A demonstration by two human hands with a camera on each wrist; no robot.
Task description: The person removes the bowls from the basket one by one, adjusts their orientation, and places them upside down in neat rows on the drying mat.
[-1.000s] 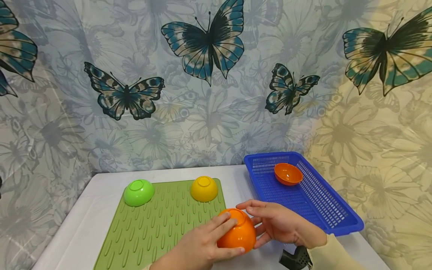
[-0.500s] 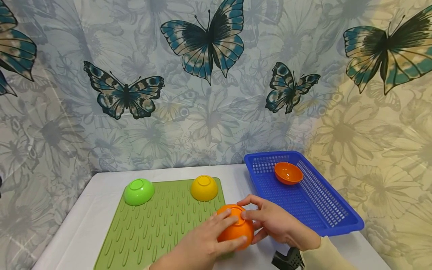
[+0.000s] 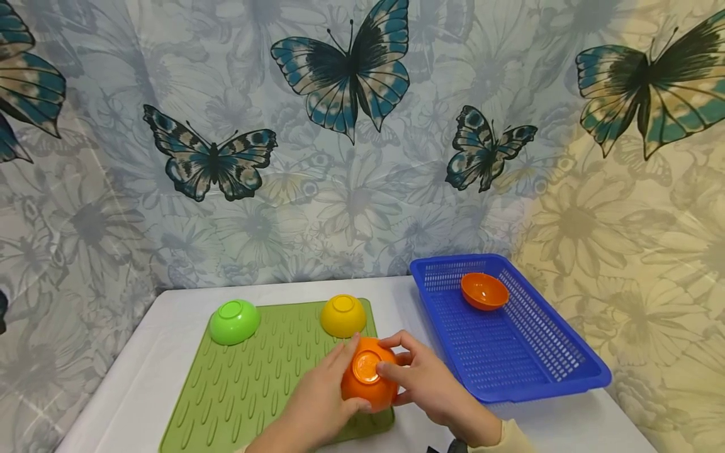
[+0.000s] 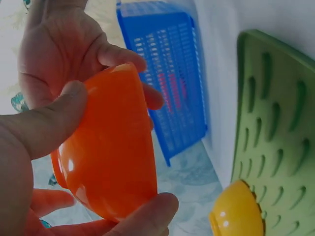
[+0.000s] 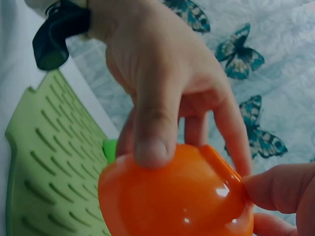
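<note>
Over green mat (image 3: 249, 384), both hands gripping orange bowl (image 3: 367, 382), its inside hidden.

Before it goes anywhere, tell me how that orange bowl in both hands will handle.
The orange bowl looks like thin glossy plastic, so it is probably light and stiff. Its shiny, rounded wall could slip, which may be why the left hand and right hand both grip it. Set on its side it would likely roll; its flat base ring should sit steadily.
</note>
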